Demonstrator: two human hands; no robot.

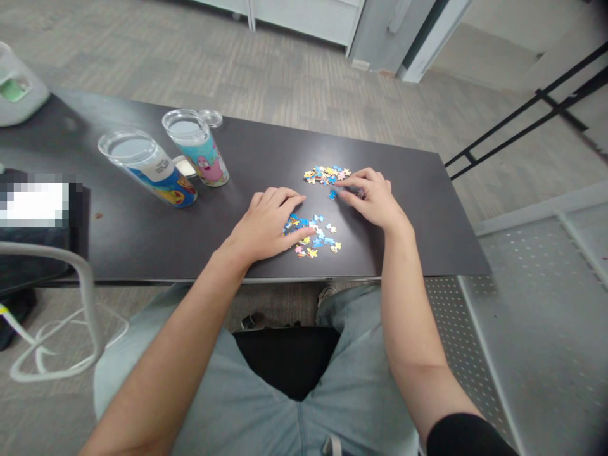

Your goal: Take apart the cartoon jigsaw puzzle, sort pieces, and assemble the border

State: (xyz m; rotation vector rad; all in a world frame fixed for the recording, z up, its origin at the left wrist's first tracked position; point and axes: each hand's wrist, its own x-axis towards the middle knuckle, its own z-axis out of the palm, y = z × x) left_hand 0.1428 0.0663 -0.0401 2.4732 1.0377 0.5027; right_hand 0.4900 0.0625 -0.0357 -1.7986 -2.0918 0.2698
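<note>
Small, colourful jigsaw pieces lie on the dark table [256,152] in a far pile [325,174] and a nearer pile [318,240]. My left hand [270,225] rests open over the left side of the nearer pile, its thumb across some pieces and its fingers partly covering others. At the right of the far pile is my right hand [375,199], open, thumb and index finger apart. Its index fingertip reaches the pile's edge, and the thumb tip is beside a single blue jigsaw piece [332,195]. A few more pieces show beneath its palm, partly hidden by the fingers.
Two clear-topped printed canisters [156,171] [202,152] stand at the left, with a clear lid [211,118] behind. A white jug-like container [19,88] sits at the far left corner. A black item [38,247] and a pale cable [85,297] are at the left edge.
</note>
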